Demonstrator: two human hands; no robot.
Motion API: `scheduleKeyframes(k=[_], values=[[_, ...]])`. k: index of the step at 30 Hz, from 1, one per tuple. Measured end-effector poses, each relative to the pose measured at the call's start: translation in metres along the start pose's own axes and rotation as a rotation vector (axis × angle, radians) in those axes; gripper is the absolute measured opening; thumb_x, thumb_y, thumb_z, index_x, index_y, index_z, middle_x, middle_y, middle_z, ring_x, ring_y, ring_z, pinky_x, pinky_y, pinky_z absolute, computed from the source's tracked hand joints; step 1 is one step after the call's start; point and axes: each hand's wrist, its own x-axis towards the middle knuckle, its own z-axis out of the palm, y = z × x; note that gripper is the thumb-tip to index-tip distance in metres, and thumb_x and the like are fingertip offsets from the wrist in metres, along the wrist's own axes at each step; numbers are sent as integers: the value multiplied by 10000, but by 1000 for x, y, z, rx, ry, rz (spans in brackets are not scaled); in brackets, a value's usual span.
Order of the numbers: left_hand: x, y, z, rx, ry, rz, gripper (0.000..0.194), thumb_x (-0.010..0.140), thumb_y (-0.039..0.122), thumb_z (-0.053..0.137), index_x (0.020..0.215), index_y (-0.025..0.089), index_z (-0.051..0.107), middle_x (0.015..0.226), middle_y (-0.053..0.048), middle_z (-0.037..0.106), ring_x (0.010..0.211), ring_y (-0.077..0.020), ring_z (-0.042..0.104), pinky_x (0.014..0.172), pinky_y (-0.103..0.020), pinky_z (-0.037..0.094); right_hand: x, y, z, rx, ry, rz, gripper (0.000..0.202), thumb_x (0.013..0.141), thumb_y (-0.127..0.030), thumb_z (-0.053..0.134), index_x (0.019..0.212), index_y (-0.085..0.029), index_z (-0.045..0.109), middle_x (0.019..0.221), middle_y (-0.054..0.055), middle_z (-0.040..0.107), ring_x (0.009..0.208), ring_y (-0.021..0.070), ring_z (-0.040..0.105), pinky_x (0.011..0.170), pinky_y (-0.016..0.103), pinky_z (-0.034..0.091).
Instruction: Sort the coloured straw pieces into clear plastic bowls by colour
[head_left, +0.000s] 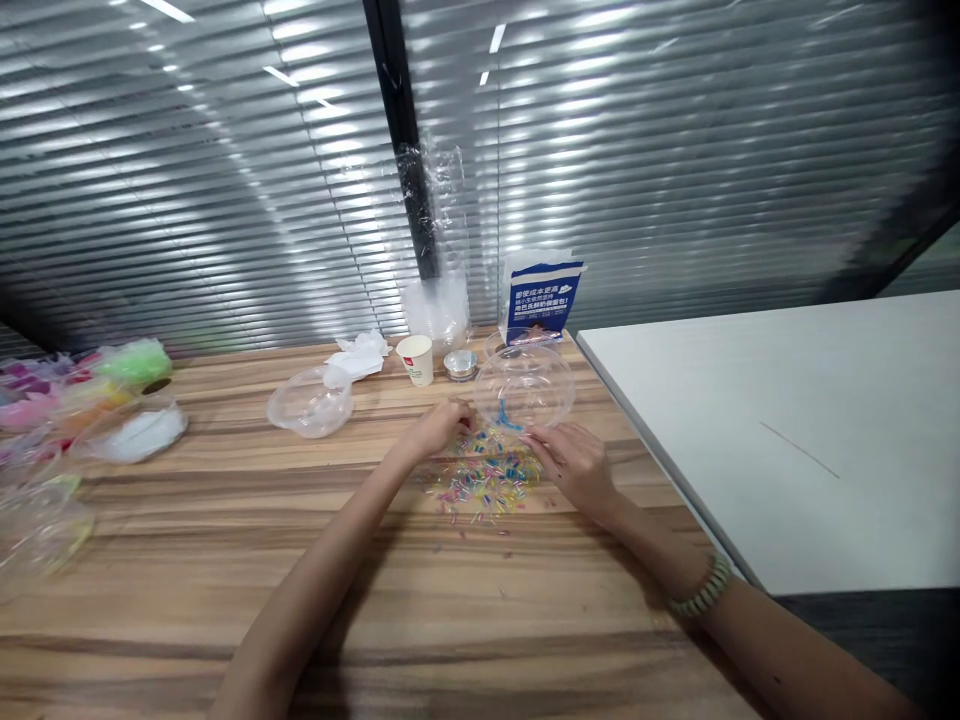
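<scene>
A loose pile of short, thin, tube-like pieces in yellow, blue, pink and green lies on the wooden table. Just behind the pile stands a clear plastic bowl with several blue pieces in it. At the pile's far left edge, my left hand has its fingers curled together; what they pinch is hidden. My right hand is at the bowl's near rim, thumb and fingertips drawn together. Whether they grip the rim or a small piece, I cannot tell.
Behind the pile are a paper cup, a round metallic tin and a blue-and-white packet. Another clear bowl and white tissues sit left of them. Bags of colourful material fill the far left. A white table adjoins on the right.
</scene>
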Motion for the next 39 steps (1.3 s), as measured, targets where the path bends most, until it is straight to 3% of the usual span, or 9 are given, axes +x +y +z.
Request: scheduleKeyframes(k=[9, 15, 22, 27, 34, 39], values=[[1, -6, 6, -8, 16, -20, 195, 700, 27, 490, 769, 109, 653, 786, -62, 646, 740, -149, 571, 729, -253, 458, -1, -3, -1, 44, 11, 1, 72, 863, -197, 584, 891, -178, 647, 745, 42, 687, 638, 142, 614, 634, 265, 464], [0, -1, 3, -35, 91, -24, 125, 702, 49, 534, 734, 118, 634, 777, -49, 636, 742, -152, 559, 719, -249, 446, -1, -3, -3, 21, 25, -15, 70, 859, -183, 586, 900, -166, 640, 736, 47, 686, 632, 147, 617, 634, 273, 470], [-4, 22, -31, -105, 376, -95, 107, 792, 106, 506, 776, 116, 612, 777, -42, 647, 745, -144, 578, 710, -245, 453, 1, -6, -6, 27, 5, -13, 64, 864, -184, 582, 899, -159, 630, 743, 46, 690, 644, 145, 620, 651, 273, 474], [-1, 44, -32, -221, 519, -73, 75, 785, 143, 584, 766, 124, 654, 772, -39, 681, 750, -145, 615, 728, -244, 476, 4, -8, -5, 57, -17, -75, 54, 860, -165, 586, 888, -152, 630, 766, 44, 698, 630, 135, 610, 639, 267, 464], [1, 54, -20, -167, 527, 3, 154, 760, 48, 562, 711, 142, 674, 703, -20, 684, 683, -135, 623, 663, -228, 477, 6, -8, -5, 82, -32, -106, 62, 853, -144, 591, 897, -144, 634, 734, 34, 687, 622, 130, 589, 618, 263, 451], [2, 51, -17, -243, 498, 15, 137, 770, 71, 581, 854, 128, 672, 782, -43, 699, 710, -142, 648, 677, -235, 502, 4, -6, -3, 96, -47, -126, 73, 842, -130, 599, 906, -145, 632, 756, 32, 692, 634, 136, 600, 626, 271, 454]])
